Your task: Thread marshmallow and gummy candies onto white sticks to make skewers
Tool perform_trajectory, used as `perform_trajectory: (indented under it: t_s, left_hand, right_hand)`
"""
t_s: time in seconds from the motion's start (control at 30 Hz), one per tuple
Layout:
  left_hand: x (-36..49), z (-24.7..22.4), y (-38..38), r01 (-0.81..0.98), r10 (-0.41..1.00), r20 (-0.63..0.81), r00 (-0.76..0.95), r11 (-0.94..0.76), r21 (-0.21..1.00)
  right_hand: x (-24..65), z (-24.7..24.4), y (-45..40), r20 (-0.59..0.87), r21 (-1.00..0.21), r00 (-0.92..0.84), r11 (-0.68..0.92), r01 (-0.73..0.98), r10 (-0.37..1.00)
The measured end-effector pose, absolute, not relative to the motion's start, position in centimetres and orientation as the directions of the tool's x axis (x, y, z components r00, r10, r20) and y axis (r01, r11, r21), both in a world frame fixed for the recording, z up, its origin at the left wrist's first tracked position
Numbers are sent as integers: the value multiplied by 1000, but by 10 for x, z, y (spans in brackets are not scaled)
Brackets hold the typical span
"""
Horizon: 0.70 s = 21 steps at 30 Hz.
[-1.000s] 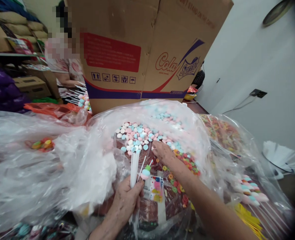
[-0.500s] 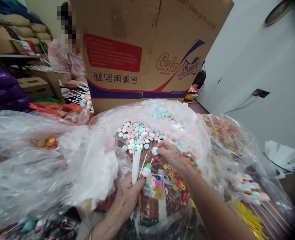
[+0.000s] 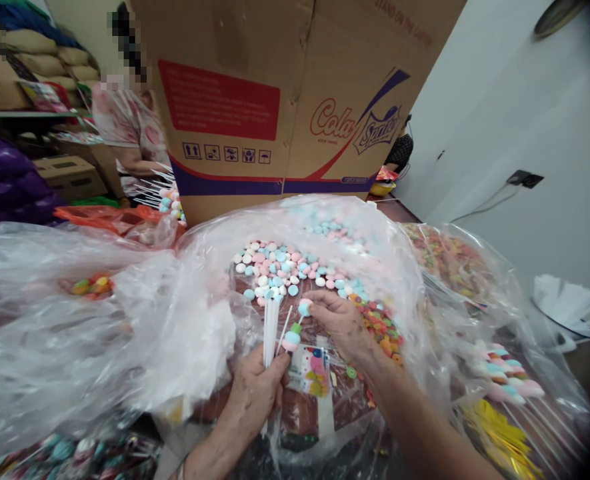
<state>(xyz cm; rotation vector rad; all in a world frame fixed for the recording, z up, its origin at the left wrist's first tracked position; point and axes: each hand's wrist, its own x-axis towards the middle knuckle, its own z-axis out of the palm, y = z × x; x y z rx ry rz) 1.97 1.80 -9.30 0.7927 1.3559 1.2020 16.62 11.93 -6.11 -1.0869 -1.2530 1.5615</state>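
Left hand (image 3: 255,387): was clamped on white sticks (image 3: 271,333) and a candied stick (image 3: 301,320)
Right hand (image 3: 339,321): had moved in, pinching a pale candy (image 3: 305,307)
Pale candy: was brought to the candied stick's tip, above the green piece (image 3: 296,328)
Candy pile (image 3: 275,268): lay just beyond both hands

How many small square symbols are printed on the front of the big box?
5, in one row below the red panel: the up arrows at the left end, then the second, the third, the fourth, and the umbrella at the right end.
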Motion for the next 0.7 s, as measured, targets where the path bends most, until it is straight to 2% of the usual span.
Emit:
perform_trajectory:
  t_s: [0.27,0.53,0.7]
  left_hand:
    - [22,-104,21,-214,938,-296,-182,256,943]
    - [19,-95,18,-190,930,-299,-213,261,946]
    - [18,-96,17,-154,934,-284,-215,255,955]
  right_hand:
    - [172,-66,117,90,-961,-306,163,222,948]
    - [165,-72,98,157,-937,-342,249,244,926]
    - [155,-85,85,264,-879,-412,393,268,872]
